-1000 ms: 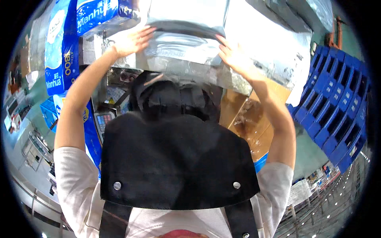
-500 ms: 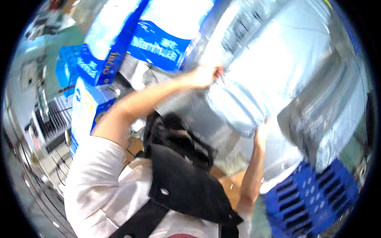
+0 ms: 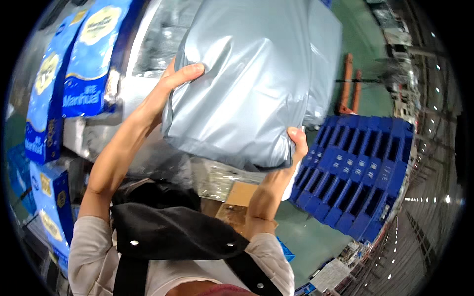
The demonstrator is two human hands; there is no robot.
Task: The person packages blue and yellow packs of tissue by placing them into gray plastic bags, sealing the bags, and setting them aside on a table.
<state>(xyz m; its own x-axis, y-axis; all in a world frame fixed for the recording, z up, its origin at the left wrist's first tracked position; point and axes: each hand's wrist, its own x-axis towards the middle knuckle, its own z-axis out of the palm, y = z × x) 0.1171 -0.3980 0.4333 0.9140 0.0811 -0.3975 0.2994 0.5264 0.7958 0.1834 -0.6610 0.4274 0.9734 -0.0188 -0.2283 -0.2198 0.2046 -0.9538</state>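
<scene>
I hold a large grey plastic mailer bag (image 3: 247, 84) up in front of me, above chest height. My left hand (image 3: 170, 86) presses flat against its left side, fingers spread over the edge. My right hand (image 3: 296, 145) grips its lower right corner from underneath. The bag is full and bulges, and it hides most of what stands behind it. A black apron bib (image 3: 173, 232) covers my chest below.
Blue and white printed packs (image 3: 84, 64) are stacked at the left, with more grey wrapped parcels (image 3: 163, 29) behind. A stack of blue plastic pallets (image 3: 360, 172) stands at the right on a green floor (image 3: 306, 237). Brown cardboard (image 3: 242, 195) lies below the bag.
The view has swung left and then right while the grey bag has come away from the stack; both hands have shifted from its top to its side and lower corner.
</scene>
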